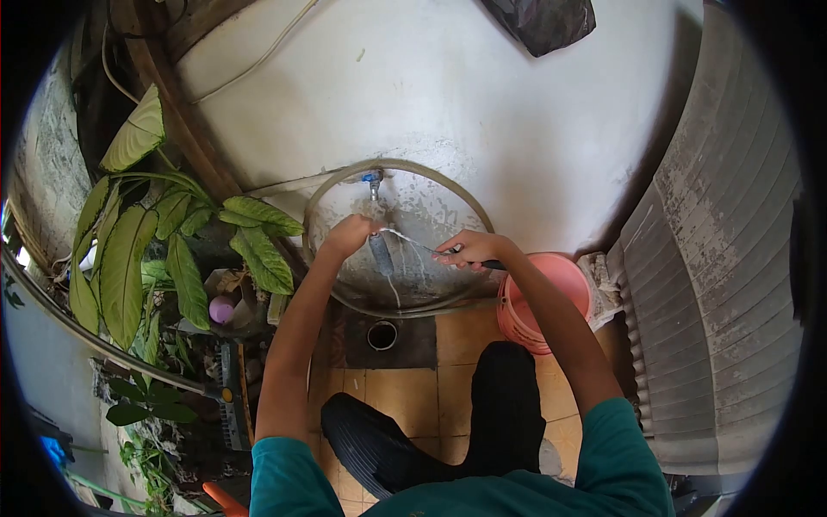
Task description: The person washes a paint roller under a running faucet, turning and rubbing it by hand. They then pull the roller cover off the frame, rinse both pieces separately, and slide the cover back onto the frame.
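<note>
A small paint roller with a grey sleeve (pixel 382 255) hangs below the wall tap (pixel 373 184). Its thin frame stretches across to my right hand (pixel 469 250), which is closed around the handle end; the dark grip shows past the fingers. My left hand (pixel 351 235) is closed at the upper end of the sleeve, its fingertips partly hidden. Whitish liquid runs along the frame and trickles from the sleeve's lower end. The tap has a blue handle and sits just above my left hand.
A pink bucket (pixel 551 297) stands right of my legs. Below the tap lies a round drain hole (pixel 382 335). A looped hose (pixel 472 200) rings the tap. Leafy plants (pixel 129 241) crowd the left; corrugated sheets (pixel 715 258) lean at right.
</note>
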Tool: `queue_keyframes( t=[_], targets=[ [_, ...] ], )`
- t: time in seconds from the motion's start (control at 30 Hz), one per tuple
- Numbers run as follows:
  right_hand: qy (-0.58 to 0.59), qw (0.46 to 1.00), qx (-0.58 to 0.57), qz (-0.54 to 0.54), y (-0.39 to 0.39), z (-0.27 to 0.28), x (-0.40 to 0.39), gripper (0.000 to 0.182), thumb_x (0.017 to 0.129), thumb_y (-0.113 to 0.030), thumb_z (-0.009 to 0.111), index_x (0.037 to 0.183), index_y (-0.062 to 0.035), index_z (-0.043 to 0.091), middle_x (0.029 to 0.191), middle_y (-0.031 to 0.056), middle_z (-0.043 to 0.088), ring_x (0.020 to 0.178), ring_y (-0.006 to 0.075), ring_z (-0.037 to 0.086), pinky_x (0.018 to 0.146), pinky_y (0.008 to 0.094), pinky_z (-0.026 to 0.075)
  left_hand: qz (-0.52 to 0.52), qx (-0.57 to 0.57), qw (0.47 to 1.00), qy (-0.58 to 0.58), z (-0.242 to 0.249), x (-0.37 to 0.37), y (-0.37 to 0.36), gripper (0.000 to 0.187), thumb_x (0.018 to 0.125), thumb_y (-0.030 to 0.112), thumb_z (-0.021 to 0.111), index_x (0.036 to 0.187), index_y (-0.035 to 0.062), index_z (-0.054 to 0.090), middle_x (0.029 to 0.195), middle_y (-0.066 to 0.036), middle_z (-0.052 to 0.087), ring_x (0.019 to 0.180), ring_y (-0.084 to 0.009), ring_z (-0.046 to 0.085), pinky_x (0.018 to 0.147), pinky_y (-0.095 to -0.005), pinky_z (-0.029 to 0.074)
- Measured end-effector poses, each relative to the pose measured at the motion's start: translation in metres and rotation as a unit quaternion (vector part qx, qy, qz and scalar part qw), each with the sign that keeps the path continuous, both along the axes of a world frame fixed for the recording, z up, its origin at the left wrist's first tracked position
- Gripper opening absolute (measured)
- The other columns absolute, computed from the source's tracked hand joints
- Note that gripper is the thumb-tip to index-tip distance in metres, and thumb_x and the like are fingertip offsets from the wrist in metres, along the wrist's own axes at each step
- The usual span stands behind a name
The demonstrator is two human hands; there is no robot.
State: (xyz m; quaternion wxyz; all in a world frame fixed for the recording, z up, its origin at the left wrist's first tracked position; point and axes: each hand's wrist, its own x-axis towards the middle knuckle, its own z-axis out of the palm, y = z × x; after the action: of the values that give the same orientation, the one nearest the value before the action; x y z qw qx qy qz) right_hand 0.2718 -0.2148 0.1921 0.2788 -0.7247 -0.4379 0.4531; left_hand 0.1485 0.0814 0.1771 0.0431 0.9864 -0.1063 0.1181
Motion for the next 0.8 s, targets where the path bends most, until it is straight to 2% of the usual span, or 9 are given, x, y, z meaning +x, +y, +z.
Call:
queue_keyframes(
  t=[0.07, 0.17, 0.27, 0.4, 0.6, 0.67, 0.7, 0.77, 0.8],
  targets=[
    [0.006, 1.000, 0.013, -0.004, -0.001, -0.002, 0.002, 0.050, 0.086, -0.047, 0.063, 0.126, -0.0179, 0.057, 0.071, 0.0028, 0.051, 0.043, 0.0077, 0.038, 0.040, 0.0250, 0.037, -0.013, 0.054, 0.998, -0.037, 0.003, -0.008, -0.001, 0.033, 0.076, -0.001, 0.052, 0.106, 0.0098, 0.065, 0.096, -0.012, 0.067, 0.083, -0.0317, 0.064, 0.074, -0.0399, 0.052],
    [0.003, 1.000, 0.005, -0.002, -0.002, 0.000, -0.001, 0.049, 0.086, -0.045, 0.063, 0.127, -0.0181, 0.057, 0.071, 0.0025, 0.051, 0.044, 0.0076, 0.038, 0.041, 0.0249, 0.037, -0.017, 0.136, 0.991, 0.006, 0.003, -0.010, -0.002, 0.036, 0.076, -0.001, 0.052, 0.110, 0.0079, 0.061, 0.098, -0.011, 0.066, 0.083, -0.0318, 0.064, 0.074, -0.0404, 0.052],
    [0.000, 1.000, -0.006, -0.003, -0.004, 0.000, -0.004, 0.048, 0.087, -0.043, 0.063, 0.127, -0.0188, 0.056, 0.070, 0.0022, 0.050, 0.044, 0.0077, 0.038, 0.041, 0.0248, 0.037, -0.081, 0.156, 0.985, -0.004, 0.000, -0.010, 0.002, 0.034, 0.076, 0.003, 0.053, 0.109, 0.0040, 0.059, 0.099, -0.012, 0.066, 0.081, -0.0322, 0.064, 0.072, -0.0411, 0.052],
    [0.003, 1.000, 0.010, -0.004, 0.002, -0.012, -0.001, 0.046, 0.087, -0.041, 0.062, 0.127, -0.0195, 0.057, 0.070, 0.0016, 0.050, 0.045, 0.0081, 0.038, 0.042, 0.0247, 0.038, -0.064, 0.165, 0.984, 0.002, 0.000, -0.011, 0.000, 0.032, 0.078, 0.007, 0.055, 0.109, 0.0009, 0.058, 0.097, -0.013, 0.066, 0.078, -0.0315, 0.065, 0.070, -0.0415, 0.053],
    [-0.004, 1.000, -0.005, -0.001, 0.001, -0.001, -0.005, 0.045, 0.088, -0.040, 0.062, 0.127, -0.0183, 0.057, 0.072, 0.0029, 0.053, 0.045, 0.0084, 0.041, 0.042, 0.0249, 0.039, -0.058, 0.051, 0.996, -0.045, -0.002, -0.009, -0.007, 0.023, 0.080, 0.009, 0.057, 0.100, 0.0021, 0.063, 0.083, -0.014, 0.066, 0.072, -0.0326, 0.064, 0.065, -0.0411, 0.052],
    [-0.020, 1.000, -0.002, 0.003, 0.003, -0.001, -0.003, 0.045, 0.088, -0.040, 0.062, 0.127, -0.0180, 0.057, 0.072, 0.0035, 0.054, 0.045, 0.0085, 0.042, 0.042, 0.0251, 0.039, -0.045, -0.126, 0.990, -0.041, -0.003, -0.006, -0.008, 0.019, 0.076, 0.005, 0.059, 0.093, 0.0046, 0.066, 0.077, -0.015, 0.066, 0.072, -0.0350, 0.063, 0.065, -0.0423, 0.051],
    [-0.022, 1.000, -0.007, 0.003, 0.004, -0.001, -0.002, 0.045, 0.088, -0.040, 0.062, 0.127, -0.0178, 0.057, 0.072, 0.0039, 0.054, 0.044, 0.0086, 0.042, 0.042, 0.0254, 0.039, -0.045, -0.125, 0.990, -0.041, -0.002, -0.004, -0.007, 0.019, 0.076, 0.005, 0.059, 0.093, 0.0046, 0.066, 0.077, -0.015, 0.066, 0.072, -0.0350, 0.063, 0.065, -0.0423, 0.051],
    [-0.024, 1.000, -0.015, 0.004, 0.004, -0.001, 0.000, 0.046, 0.088, -0.040, 0.062, 0.127, -0.0177, 0.056, 0.072, 0.0042, 0.053, 0.044, 0.0086, 0.043, 0.041, 0.0257, 0.040, -0.022, -0.006, 1.000, -0.006, 0.001, 0.002, -0.005, 0.019, 0.073, 0.001, 0.058, 0.089, 0.0054, 0.067, 0.075, -0.015, 0.066, 0.072, -0.0352, 0.063, 0.066, -0.0437, 0.051],
    [-0.024, 1.000, -0.007, 0.002, 0.005, -0.001, 0.001, 0.047, 0.088, -0.040, 0.062, 0.128, -0.0176, 0.056, 0.072, 0.0042, 0.053, 0.043, 0.0085, 0.042, 0.041, 0.0257, 0.039, -0.021, -0.006, 1.000, -0.007, 0.003, 0.004, -0.004, 0.019, 0.073, 0.001, 0.058, 0.089, 0.0054, 0.067, 0.075, -0.015, 0.066, 0.072, -0.0352, 0.063, 0.066, -0.0437, 0.051]
  ],
)
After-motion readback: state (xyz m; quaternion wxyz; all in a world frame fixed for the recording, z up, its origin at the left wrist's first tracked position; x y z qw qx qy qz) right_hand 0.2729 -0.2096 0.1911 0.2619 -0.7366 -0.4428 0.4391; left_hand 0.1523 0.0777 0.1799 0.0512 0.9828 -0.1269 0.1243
